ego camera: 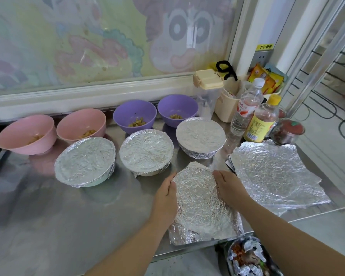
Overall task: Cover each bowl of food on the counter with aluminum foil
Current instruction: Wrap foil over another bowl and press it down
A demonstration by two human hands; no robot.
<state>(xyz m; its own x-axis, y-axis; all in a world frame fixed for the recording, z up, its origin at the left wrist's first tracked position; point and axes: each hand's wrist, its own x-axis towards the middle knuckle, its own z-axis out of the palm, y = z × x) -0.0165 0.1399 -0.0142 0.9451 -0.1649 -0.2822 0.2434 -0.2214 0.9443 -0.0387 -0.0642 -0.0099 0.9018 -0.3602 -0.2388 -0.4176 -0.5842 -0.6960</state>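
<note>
A bowl under a sheet of aluminum foil sits near the counter's front edge. My left hand presses the foil down on its left side and my right hand on its right side. The foil's near and far corners still stick out loose. Three foil-covered bowls stand behind it: left, middle, right. Uncovered at the back are two pink bowls and two purple bowls, each with a little food.
Loose foil sheets lie stacked at the right. Behind them stand a water bottle, a yellow-capped bottle, a jar, a lidded container and a cream bin. Crumpled foil with scraps sits below the counter edge.
</note>
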